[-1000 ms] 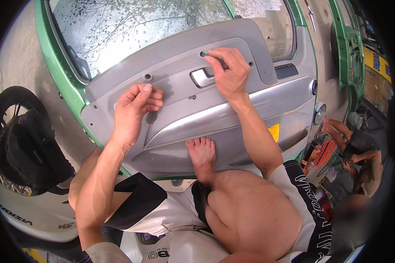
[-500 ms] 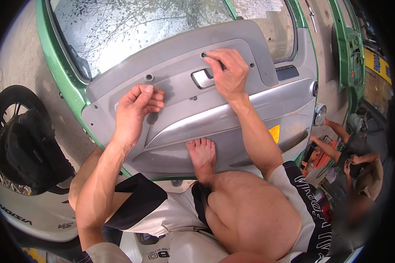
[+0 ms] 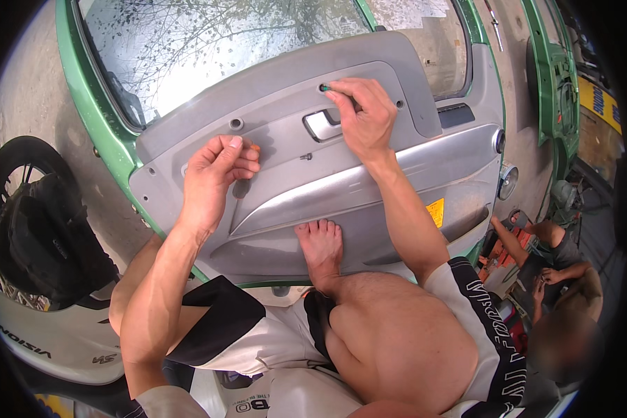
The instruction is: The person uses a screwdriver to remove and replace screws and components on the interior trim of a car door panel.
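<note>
So I've got both hands over this grey door panel (image 3: 279, 169), which sits on a green door (image 3: 94, 122) laid out in front of me. My right hand (image 3: 364, 115) is up near the top edge, thumb and forefinger pinched on a tiny green piece (image 3: 327, 89), right at the round hole (image 3: 322, 87) above the silver inner handle (image 3: 322, 127). Can't tell whether the piece is actually in the hole or just at its mouth, my fingers cover too much. My left hand (image 3: 218, 159) is over on the other side with the fingers curled, gripping some small orange thing (image 3: 256, 148), mostly hidden, so no clue what shape it is. Just below those fingers there's a slim tool with a dark handle (image 3: 241, 188), and I can't say if I'm touching it. Another round hole (image 3: 236, 124) sits just above the left hand, and a small dark screw (image 3: 306, 157) lies loose on the panel between my hands, a bit below the silver handle. My bare foot (image 3: 320, 244) is planted on the lower part, below the long silver trim (image 3: 313, 187), with a yellow label (image 3: 435, 211) off to the right. Further right, another person (image 3: 571, 279) is sitting on the ground, hands close together
</note>
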`<action>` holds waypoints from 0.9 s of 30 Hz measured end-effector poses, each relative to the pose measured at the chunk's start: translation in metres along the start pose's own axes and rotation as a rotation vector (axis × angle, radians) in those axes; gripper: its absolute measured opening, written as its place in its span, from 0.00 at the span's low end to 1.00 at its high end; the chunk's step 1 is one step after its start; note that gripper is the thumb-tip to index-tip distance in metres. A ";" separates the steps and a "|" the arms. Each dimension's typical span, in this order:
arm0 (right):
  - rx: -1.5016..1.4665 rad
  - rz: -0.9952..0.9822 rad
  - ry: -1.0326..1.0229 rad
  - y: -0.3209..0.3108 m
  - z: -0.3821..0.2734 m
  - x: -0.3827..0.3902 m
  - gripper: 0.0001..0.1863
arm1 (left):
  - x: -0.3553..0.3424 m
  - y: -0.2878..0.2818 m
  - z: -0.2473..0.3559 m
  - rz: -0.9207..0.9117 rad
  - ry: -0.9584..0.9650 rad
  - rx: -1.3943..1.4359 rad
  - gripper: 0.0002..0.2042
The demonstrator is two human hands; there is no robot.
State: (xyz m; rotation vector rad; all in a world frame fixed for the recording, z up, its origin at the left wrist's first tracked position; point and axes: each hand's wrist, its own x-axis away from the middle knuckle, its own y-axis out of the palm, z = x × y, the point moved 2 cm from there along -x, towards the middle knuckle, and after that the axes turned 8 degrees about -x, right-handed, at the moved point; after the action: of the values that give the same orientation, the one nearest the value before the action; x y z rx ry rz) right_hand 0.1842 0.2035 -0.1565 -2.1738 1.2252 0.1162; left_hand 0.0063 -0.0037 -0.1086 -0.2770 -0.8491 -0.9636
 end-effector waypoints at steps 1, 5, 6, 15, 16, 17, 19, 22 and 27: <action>-0.001 0.004 -0.002 0.000 0.000 0.000 0.08 | 0.000 0.000 0.000 0.000 0.001 0.008 0.14; -0.001 0.003 0.008 -0.001 0.000 0.000 0.08 | 0.000 0.000 0.001 -0.004 0.001 0.012 0.14; -0.015 0.005 0.016 -0.001 -0.001 0.000 0.07 | 0.000 0.000 0.001 -0.004 -0.001 0.013 0.14; -0.798 0.286 0.490 -0.029 -0.027 -0.001 0.06 | -0.002 0.000 -0.002 0.000 0.010 -0.039 0.13; -0.975 0.288 0.658 -0.031 -0.028 -0.002 0.08 | -0.002 -0.002 -0.004 0.008 0.015 -0.055 0.14; -0.975 0.293 0.655 -0.035 -0.025 -0.003 0.08 | -0.002 -0.003 -0.004 0.004 0.017 -0.059 0.14; -0.732 -0.007 0.877 -0.039 -0.015 -0.005 0.09 | -0.003 -0.003 -0.004 -0.004 0.046 -0.136 0.14; -0.289 -0.016 0.612 -0.031 -0.013 -0.003 0.10 | -0.008 -0.010 0.001 0.095 0.243 -0.401 0.11; -0.211 -0.081 0.652 -0.032 -0.011 -0.009 0.09 | -0.027 -0.045 0.026 0.440 0.607 -1.098 0.15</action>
State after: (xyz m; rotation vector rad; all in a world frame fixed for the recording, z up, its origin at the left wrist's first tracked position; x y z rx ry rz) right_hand 0.2019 0.2160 -0.1292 -2.5410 1.5129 -0.5642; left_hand -0.0517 0.0020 -0.1184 -0.9992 0.3633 -0.9324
